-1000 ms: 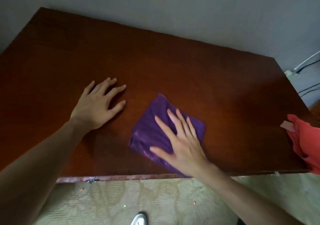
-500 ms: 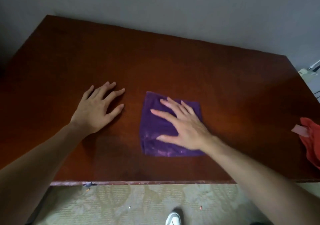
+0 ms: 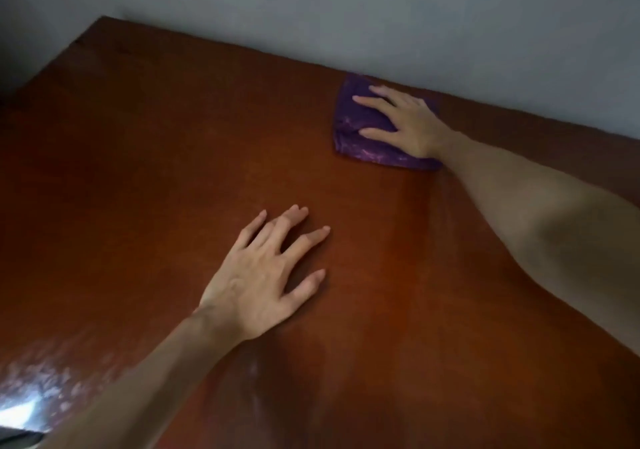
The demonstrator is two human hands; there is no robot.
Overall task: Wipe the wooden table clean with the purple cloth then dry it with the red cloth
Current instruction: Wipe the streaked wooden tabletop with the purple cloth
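The purple cloth [image 3: 360, 126] lies flat at the far edge of the wooden table [image 3: 138, 171], close to the wall. My right hand [image 3: 405, 121] presses on it with straight, spread fingers, the arm stretched far forward. My left hand [image 3: 263, 275] rests flat on the bare wood in the middle of the table, fingers spread, holding nothing. A damp, shinier streak runs on the wood from the near side up to the cloth. The red cloth is out of view.
A grey wall [image 3: 381, 15] stands right behind the table's far edge. The table's left corner [image 3: 100, 20] shows at the upper left. A bright glare patch [image 3: 24, 410] sits on the wood at the lower left.
My right hand has pushed the purple cloth from the near middle of the table away to its far edge. My left hand has stayed flat on the wood. The view leaned forward; the red cloth left the frame.
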